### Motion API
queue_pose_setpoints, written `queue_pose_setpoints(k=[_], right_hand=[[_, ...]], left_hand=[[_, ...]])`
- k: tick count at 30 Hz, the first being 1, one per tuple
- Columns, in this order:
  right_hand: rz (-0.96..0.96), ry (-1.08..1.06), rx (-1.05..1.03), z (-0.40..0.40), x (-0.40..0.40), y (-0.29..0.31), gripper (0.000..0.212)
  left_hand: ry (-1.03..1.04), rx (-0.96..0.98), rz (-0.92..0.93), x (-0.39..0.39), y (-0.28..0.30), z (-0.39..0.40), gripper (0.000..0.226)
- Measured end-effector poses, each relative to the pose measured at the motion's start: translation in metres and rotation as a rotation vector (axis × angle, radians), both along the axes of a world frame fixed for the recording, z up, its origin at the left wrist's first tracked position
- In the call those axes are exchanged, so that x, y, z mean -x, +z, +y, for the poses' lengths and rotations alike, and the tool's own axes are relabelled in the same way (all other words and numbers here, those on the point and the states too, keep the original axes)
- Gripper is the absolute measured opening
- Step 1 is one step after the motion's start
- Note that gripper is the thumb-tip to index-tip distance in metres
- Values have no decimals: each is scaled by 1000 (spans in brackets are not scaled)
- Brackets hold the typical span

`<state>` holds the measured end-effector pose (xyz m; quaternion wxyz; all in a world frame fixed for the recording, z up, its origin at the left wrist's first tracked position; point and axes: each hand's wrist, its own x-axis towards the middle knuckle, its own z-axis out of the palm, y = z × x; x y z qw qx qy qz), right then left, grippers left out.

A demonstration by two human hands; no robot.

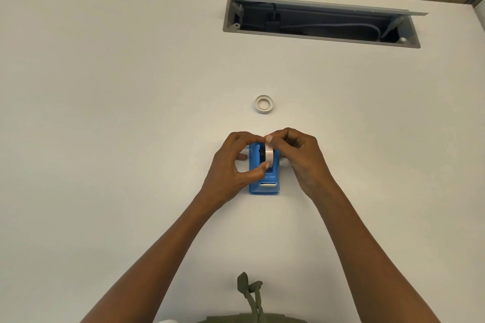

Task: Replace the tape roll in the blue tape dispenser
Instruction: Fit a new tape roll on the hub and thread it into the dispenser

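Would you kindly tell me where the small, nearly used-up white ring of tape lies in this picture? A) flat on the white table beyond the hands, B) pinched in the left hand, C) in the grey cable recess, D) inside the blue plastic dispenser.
A: the small white ring of tape lies flat on the white table, apart from the blue plastic dispenser and both hands, which hold another roll.

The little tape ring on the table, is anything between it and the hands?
Nothing visible. The loose ring lies alone on bare white table beyond both hands, which are busy on the roll in the blue dispenser.
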<state>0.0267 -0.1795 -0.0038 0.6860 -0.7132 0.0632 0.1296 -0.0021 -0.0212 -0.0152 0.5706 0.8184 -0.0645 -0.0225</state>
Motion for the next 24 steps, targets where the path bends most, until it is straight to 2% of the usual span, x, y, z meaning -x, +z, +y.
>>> queue_pose_setpoints(k=[6,11,16,20,24], right_hand=[[-171,84,28,-9,15,-2,17],[-242,98,128,-11,20,-5,27],[-252,120,192,-10,18,-8,28],[-228,167,191,-12,17,-8,31],[-158,102,128,-8,13,-4,25]], left_hand=[[3,-4,0,-1,2,0,34],[21,16,11,0,2,-1,40],[48,59,41,1,1,-2,48],[37,51,30,2,1,-2,42],[11,41,24,2,3,-1,38]])
